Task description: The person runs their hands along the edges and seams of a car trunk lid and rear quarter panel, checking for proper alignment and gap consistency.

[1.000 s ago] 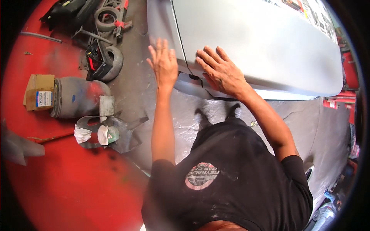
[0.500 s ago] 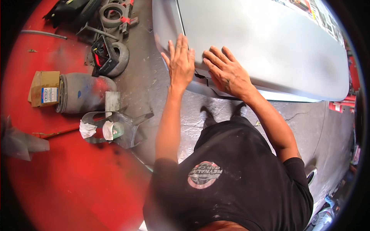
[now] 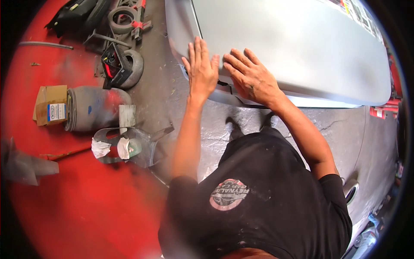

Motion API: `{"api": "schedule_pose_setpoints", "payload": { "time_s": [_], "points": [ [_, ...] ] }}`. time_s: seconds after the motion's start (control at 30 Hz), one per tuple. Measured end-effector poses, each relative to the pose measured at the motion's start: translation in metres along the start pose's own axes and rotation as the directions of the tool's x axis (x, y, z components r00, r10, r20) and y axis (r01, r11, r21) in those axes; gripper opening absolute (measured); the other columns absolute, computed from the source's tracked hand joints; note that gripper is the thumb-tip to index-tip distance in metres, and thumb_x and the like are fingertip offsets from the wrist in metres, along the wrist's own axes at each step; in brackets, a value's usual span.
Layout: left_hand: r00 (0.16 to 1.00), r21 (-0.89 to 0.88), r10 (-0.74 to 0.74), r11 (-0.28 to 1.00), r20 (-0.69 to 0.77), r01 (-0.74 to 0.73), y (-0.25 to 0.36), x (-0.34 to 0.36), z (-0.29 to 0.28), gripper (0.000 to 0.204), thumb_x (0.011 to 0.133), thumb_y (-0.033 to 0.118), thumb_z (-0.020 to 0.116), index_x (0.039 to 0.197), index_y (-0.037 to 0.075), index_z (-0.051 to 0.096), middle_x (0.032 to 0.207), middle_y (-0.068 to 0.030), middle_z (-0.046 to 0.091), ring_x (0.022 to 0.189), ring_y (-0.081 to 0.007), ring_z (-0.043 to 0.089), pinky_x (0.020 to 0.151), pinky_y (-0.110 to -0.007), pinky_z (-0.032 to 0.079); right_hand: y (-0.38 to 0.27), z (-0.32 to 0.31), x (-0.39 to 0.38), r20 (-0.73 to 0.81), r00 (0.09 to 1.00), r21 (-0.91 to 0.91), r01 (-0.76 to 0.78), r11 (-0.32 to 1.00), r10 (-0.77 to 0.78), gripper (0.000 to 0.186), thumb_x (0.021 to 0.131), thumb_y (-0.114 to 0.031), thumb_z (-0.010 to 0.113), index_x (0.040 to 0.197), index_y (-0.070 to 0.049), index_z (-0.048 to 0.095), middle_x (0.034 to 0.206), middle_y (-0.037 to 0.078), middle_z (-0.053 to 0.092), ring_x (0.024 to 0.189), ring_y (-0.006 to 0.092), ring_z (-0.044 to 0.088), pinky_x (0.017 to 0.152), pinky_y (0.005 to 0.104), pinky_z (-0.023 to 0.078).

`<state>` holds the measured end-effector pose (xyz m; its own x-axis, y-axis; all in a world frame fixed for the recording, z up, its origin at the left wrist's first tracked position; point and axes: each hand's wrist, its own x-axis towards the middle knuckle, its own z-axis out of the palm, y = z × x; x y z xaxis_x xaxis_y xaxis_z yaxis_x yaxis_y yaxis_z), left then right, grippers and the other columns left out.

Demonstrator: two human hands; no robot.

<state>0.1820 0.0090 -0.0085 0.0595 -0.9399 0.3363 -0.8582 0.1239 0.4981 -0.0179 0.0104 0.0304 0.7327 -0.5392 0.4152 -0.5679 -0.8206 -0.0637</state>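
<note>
Now, left hand (image 3: pixel 201 75): flat, palm down, fingers nearly straight, gripping nothing; it lies across the seam (image 3: pixel 196 19).
Right hand (image 3: pixel 254 82): palm down, fingers slightly apart, likewise holding nothing; it seems to rest on the wide silver panel (image 3: pixel 293 47).
Panels: the wide silver panel spreads ahead and right of the right hand; the narrow silver panel (image 3: pixel 178 21) lies ahead-left of the left hand.
Change: the left hand has shifted right, nearer the right hand; its touch, I judge, now spans both panels.
Lettering: round emblem (image 3: pixel 229 194) on the black shirt (image 3: pixel 276 190), nearer the body than either hand; blue-and-white label (image 3: pixel 57 112) on the carton (image 3: pixel 54 95), well left of the left hand.
</note>
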Motion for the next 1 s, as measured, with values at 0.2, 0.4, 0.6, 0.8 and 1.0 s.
{"api": "schedule_pose_setpoints", "payload": {
  "time_s": [0.2, 0.4, 0.6, 0.8, 1.0],
  "points": [
    [0.997, 0.023, 0.049, 0.998, 0.062, -0.051, 0.025, -0.049, -0.014, 0.065, 0.105, 0.032, 0.051, 0.157, -0.003, 0.035, 0.167, -0.0212, 0.028, 0.154, -0.0427, 0.025, 0.119, -0.071, 0.014, 0.003, 0.001, 0.002, 0.007, 1.0, 0.02, -0.003, 1.0, 0.003, 0.044, 0.089, -0.014, 0.065, 0.13, 0.002, 0.062, 0.145, 0.016, 0.056, 0.142, 0.0341, 0.047, 0.12, 0.0529, 0.033],
    [0.997, 0.053, 0.038, 0.998, 0.074, -0.042, 0.03, -0.07, -0.019, 0.063, 0.104, 0.028, 0.054, 0.156, -0.002, 0.037, 0.166, -0.0202, 0.029, 0.154, -0.0421, 0.026, 0.119, -0.071, 0.013, -0.002, 0.0, 0.005, -0.012, 1.0, 0.038, 0.001, 0.999, 0.0, 0.048, 0.086, -0.015, 0.067, 0.13, 0.003, 0.06, 0.146, 0.017, 0.055, 0.143, 0.0347, 0.045, 0.12, 0.0544, 0.033],
    [0.996, -0.008, 0.08, 0.997, 0.036, -0.08, 0.015, -0.037, -0.011, 0.062, 0.105, 0.031, 0.05, 0.155, -0.003, 0.038, 0.164, -0.0223, 0.032, 0.153, -0.0432, 0.026, 0.119, -0.07, 0.014, -0.002, -0.001, 0.004, 0.025, 1.0, 0.001, 0.004, 1.0, -0.004, 0.046, 0.086, -0.013, 0.066, 0.129, 0.004, 0.062, 0.146, 0.017, 0.055, 0.143, 0.0349, 0.046, 0.119, 0.0545, 0.035],
    [0.995, 0.032, 0.095, 0.995, -0.012, -0.094, 0.0, 0.03, -0.005, 0.068, 0.106, 0.039, 0.047, 0.156, -0.004, 0.034, 0.166, -0.0239, 0.027, 0.155, -0.043, 0.022, 0.12, -0.07, 0.015, -0.01, -0.002, 0.008, -0.002, 0.999, -0.04, -0.034, 0.999, 0.034, 0.045, 0.086, -0.011, 0.065, 0.129, 0.004, 0.063, 0.146, 0.018, 0.056, 0.143, 0.0347, 0.047, 0.12, 0.055, 0.034],
    [0.99, 0.026, 0.123, 0.992, -0.069, -0.122, 0.005, 0.016, 0.008, 0.07, 0.105, 0.04, 0.05, 0.155, -0.007, 0.034, 0.166, -0.025, 0.026, 0.155, -0.042, 0.022, 0.12, -0.07, 0.015, -0.002, 0.001, 0.007, -0.133, 0.984, 0.065, -0.111, 0.992, 0.119, 0.045, 0.091, -0.005, 0.061, 0.136, 0.002, 0.058, 0.146, 0.019, 0.056, 0.143, 0.0366, 0.047, 0.12, 0.0523, 0.035]
  ]
}}
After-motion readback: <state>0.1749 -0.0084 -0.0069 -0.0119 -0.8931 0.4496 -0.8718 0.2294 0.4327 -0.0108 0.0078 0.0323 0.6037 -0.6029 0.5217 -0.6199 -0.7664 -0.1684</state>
